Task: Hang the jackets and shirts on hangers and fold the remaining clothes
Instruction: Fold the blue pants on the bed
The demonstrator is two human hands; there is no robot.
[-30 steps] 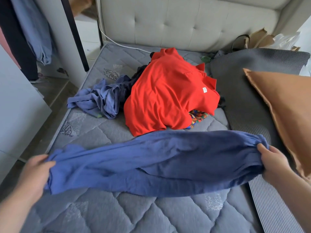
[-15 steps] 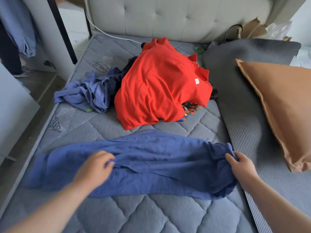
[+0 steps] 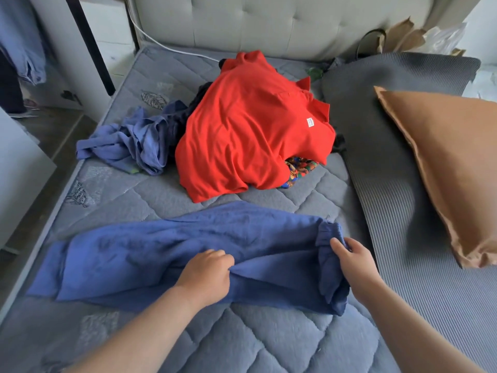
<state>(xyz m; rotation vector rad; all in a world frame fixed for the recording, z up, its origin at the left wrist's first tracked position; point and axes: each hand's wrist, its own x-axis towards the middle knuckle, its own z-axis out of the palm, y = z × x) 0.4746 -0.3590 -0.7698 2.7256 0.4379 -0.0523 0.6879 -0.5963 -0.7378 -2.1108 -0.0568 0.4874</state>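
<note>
A pair of blue trousers point(image 3: 150, 254) lies stretched flat across the near part of the grey quilted mattress point(image 3: 269, 340). My left hand point(image 3: 207, 275) pinches a fold of the cloth near the trousers' middle. My right hand point(image 3: 355, 262) grips the gathered waistband at the right end. Behind them sits a heap of clothes topped by a red polo shirt point(image 3: 250, 135), with a patterned garment point(image 3: 298, 168) peeking out underneath and a crumpled lighter blue garment point(image 3: 137, 138) to its left.
A brown pillow point(image 3: 451, 162) lies on a dark grey ribbed mat point(image 3: 390, 146) along the right side. A padded headboard point(image 3: 282, 22) stands at the back. Blue clothing point(image 3: 24, 47) hangs at the far left beside a black post point(image 3: 88, 41).
The trousers were lowered from the air onto the mattress. My left hand let go of the leg end and moved right to the middle. My right hand stayed on the waistband.
</note>
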